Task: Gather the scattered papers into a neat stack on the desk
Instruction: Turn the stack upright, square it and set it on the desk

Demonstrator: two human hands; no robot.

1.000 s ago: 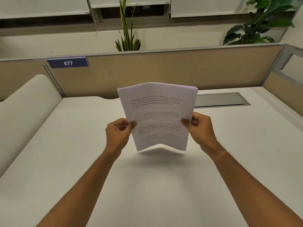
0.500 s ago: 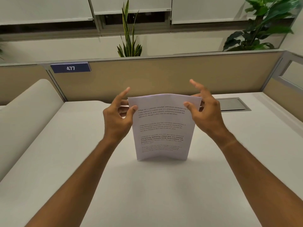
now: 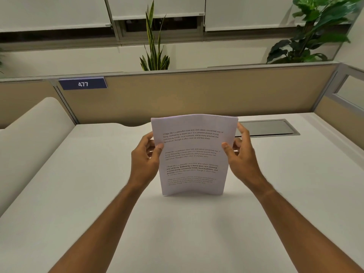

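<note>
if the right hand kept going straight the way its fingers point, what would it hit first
The right hand already grips the paper stack, fingers pointing up and away. Past that, the first thing looks like the beige partition behind the desk, though depth is hard to judge.

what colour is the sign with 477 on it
Dark blue with white digits; the sign shows best in the head view.

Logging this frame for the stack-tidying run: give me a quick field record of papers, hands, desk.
papers: one stack, held upright, printed side toward camera, bottom edge at the desk surface
left hand: grips the stack's left edge
right hand: grips the stack's right edge
desk: white top, no loose sheets in view
background: partition with sign 477, grey cable hatch
</note>
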